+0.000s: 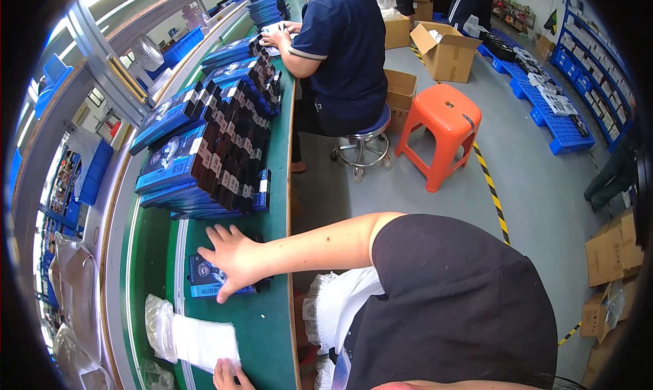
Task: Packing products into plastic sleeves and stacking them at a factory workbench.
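My right hand [235, 257] reaches out over the green table [272, 329]. It lies palm down, fingers spread, on a flat blue and black product box [201, 281], with the thumb at the box's near edge. My left hand [231, 375] shows only partly at the lower edge of the picture. Its fingertips touch the near corner of a stack of clear plastic bags [197, 342]. Whether it grips a bag is hidden.
A large pile of blue boxes with black ends [211, 152] fills the table beyond my right hand. A seated person in a dark shirt [340, 50] works further along. An orange stool [442, 131], cardboard cartons [445, 50] and blue pallets [551, 111] stand on the floor.
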Motion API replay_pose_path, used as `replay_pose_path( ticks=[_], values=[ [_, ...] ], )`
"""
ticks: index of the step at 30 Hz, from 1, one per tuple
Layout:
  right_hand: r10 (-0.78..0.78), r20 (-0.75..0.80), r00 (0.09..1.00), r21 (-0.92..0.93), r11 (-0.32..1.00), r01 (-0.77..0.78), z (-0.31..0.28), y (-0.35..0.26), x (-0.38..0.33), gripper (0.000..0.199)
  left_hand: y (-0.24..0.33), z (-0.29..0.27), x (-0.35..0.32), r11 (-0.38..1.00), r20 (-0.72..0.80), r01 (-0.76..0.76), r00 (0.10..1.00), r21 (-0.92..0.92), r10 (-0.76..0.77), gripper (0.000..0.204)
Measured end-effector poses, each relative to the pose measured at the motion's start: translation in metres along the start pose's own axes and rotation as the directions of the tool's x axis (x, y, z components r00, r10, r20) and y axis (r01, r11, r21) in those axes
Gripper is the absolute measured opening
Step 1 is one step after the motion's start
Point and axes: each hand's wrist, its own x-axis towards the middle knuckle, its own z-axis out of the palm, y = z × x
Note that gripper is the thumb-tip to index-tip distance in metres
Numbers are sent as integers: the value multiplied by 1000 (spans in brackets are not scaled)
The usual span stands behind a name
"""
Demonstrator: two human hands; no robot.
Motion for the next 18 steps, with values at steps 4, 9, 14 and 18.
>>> replay_pose_path(
  ticks=[4,9,14,18],
  values=[
    [98,200,975,-14,995,-97,10,0,5,103,-1,0,4,1000,9,-7,1000,5,7,22],
    [56,94,994,-59,997,-51,11,-7,2,93,2,4,8,997,-87,65,994,34,-61,20],
    [59,86,995,-8,998,-58,12,-3,6,87,1,9,9,994,-179,109,978,2,-107,27],
    [18,-207,978,191,981,22,12,-10,0,84,15,5,19,983,-248,176,952,-48,-182,24]
  ],
)
